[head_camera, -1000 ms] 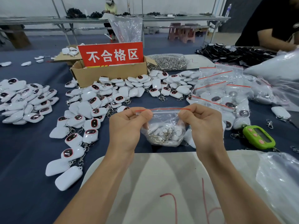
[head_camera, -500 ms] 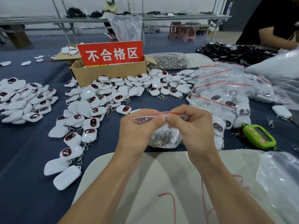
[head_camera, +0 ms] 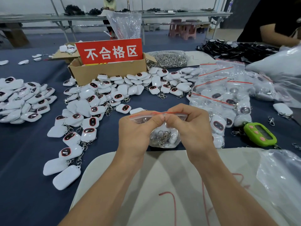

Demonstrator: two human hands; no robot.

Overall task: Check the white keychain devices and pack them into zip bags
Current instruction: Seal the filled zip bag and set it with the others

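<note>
A clear zip bag [head_camera: 164, 137] with a red strip along its top hangs between my hands above the table's near edge; white keychain devices and metal clasps fill its bottom. My left hand [head_camera: 136, 131] pinches the strip left of its middle. My right hand [head_camera: 192, 126] pinches it beside the left, thumbs nearly touching. Loose white keychain devices [head_camera: 91, 111] with dark oval faces lie heaped to the left and behind. Filled zip bags [head_camera: 218, 95] are stacked at the right.
A cardboard box [head_camera: 110, 70] with a red sign stands at the back. A pile of metal clasps [head_camera: 167, 59] lies behind it. A green timer [head_camera: 259, 134] sits right of my hands. A pale board [head_camera: 162, 185] covers the near table. Another person's arm [head_camera: 276, 35] works at the far right.
My hands have slid together from the two ends of the bag's top strip to its middle, pinching along it. The bag sits slightly lower.
</note>
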